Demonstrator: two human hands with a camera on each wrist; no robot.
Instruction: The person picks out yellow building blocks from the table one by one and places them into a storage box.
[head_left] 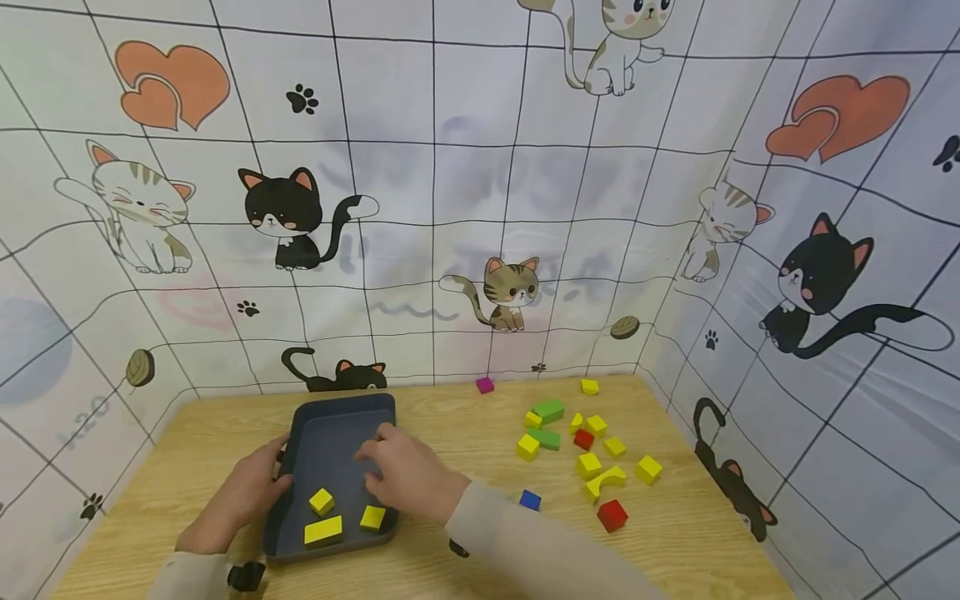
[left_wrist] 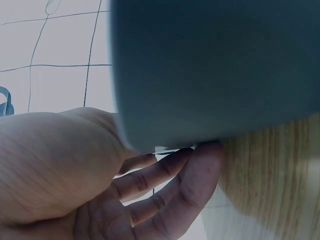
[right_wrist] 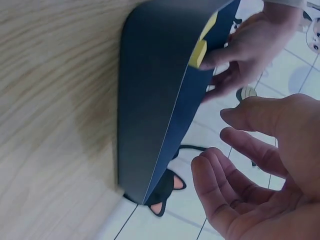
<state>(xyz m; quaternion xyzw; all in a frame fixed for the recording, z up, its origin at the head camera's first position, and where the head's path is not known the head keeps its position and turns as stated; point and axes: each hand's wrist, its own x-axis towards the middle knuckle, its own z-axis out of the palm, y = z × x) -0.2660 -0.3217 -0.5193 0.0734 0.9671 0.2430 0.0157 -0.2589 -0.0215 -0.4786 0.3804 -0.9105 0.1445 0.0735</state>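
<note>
A dark grey tray (head_left: 330, 467) lies on the left part of the table. My left hand (head_left: 251, 483) grips its left side, with the thumb over the rim and the fingers along the outer wall; the left wrist view shows those fingers (left_wrist: 200, 172) against the tray's underside edge. Inside, at the near end, are a yellow cube (head_left: 322, 501), a yellow oblong block (head_left: 323, 532) and another yellow block (head_left: 372, 517). Over the tray's right side hovers my right hand (head_left: 412, 475). Its fingers (right_wrist: 212, 182) are loosely bent and hold nothing in the right wrist view.
Right of the tray, several yellow blocks (head_left: 588, 465) lie scattered with green blocks (head_left: 550, 410), a red cube (head_left: 612, 515) and a smaller red block (head_left: 583, 438). A blue block (head_left: 530, 499) sits near my right sleeve. A magenta block (head_left: 485, 385) lies by the back curtain (head_left: 405, 333).
</note>
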